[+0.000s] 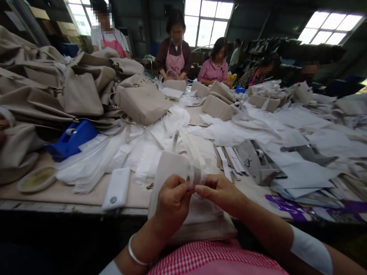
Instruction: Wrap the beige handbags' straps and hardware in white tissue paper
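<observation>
A pale beige handbag (170, 166) lies at the table's front edge, right before me, with white sheet material over part of it. Its looped handle (194, 159) stands up and appears wrapped in a whitish, translucent covering. My left hand (173, 200) is closed, pinching the base of the handle between thumb and fingers. From the right, my right hand (221, 191) pinches at the same spot, its thumb close to the left one. What exactly lies between the fingertips is partly hidden.
Beige bags (82, 85) are heaped at the left. A blue tape dispenser (74, 139), a white power-bank-like block (117, 189) and a round dish (36, 180) lie nearby. A grey tape dispenser (257, 160) and white sheets (308, 170) sit right. Several co-workers stand across the table.
</observation>
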`<state>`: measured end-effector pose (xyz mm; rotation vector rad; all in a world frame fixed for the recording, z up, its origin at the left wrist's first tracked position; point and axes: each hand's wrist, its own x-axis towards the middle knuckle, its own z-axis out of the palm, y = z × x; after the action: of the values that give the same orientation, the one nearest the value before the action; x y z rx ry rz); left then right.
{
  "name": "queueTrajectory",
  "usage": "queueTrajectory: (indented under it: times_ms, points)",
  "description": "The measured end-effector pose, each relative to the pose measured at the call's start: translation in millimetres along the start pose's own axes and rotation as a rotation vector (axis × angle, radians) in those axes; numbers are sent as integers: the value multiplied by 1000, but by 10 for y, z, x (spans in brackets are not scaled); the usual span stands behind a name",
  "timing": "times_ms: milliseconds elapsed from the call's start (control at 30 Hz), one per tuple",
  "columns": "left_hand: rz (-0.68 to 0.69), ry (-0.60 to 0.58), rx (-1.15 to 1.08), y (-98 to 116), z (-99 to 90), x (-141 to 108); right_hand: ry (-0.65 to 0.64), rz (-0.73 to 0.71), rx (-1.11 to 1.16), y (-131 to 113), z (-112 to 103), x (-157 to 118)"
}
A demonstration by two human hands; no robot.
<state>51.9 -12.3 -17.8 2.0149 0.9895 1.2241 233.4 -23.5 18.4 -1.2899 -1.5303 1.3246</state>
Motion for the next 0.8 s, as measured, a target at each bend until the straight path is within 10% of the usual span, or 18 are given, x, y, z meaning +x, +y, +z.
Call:
queueTrajectory:
  times_ms: [200,333,500,600,800]
  points:
    - [-54,-124,-65,-51,-60,-19,86,149,315,83,131,59]
    - [-548,-241,-687,-37,-119,66,88,-257,-215,72,181,8]
    - [-857,-18,-1074,28,6,83,123,-597,-789,135,222,-31]
    - [-734,20,-867,45,10,43,45,-470,-569,122,168,-26]
    - [-153,-34,-213,-3,-56,-92,-53,255,396,12,100,27]
